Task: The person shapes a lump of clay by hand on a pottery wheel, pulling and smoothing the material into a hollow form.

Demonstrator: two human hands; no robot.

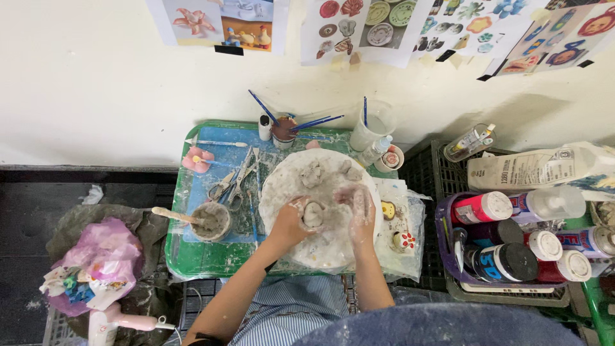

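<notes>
Working over a round white board (291,186) smeared with grey clay, the person keeps both hands low at its 6 o'clock side. The left hand (290,219) curls around a small lump of clay (312,214), gripping it from the 9 o'clock side, fingers coated in slip. The right hand (362,211) rests just beside the lump at its 3 o'clock, fingers held together and pointing toward 12 o'clock; whether it grips anything cannot be told. More clay scraps (314,173) lie on the board toward 12 o'clock.

The board sits on a green tray (192,256). At the board's 9 o'clock stands a small bowl of grey slip (211,221) with a wooden-handled tool (170,214) in it, and scissors (234,186) lie between bowl and board. At 12 o'clock a cup holding blue brushes (284,131) stands near a clear plastic cup (371,128). At 3 o'clock, two small painted figures (397,227) lie on plastic wrap, and farther that way a purple basket (442,224) holds paint bottles (487,206). A pink plastic bag (102,253) lies at 9 o'clock, well apart from the tray.
</notes>
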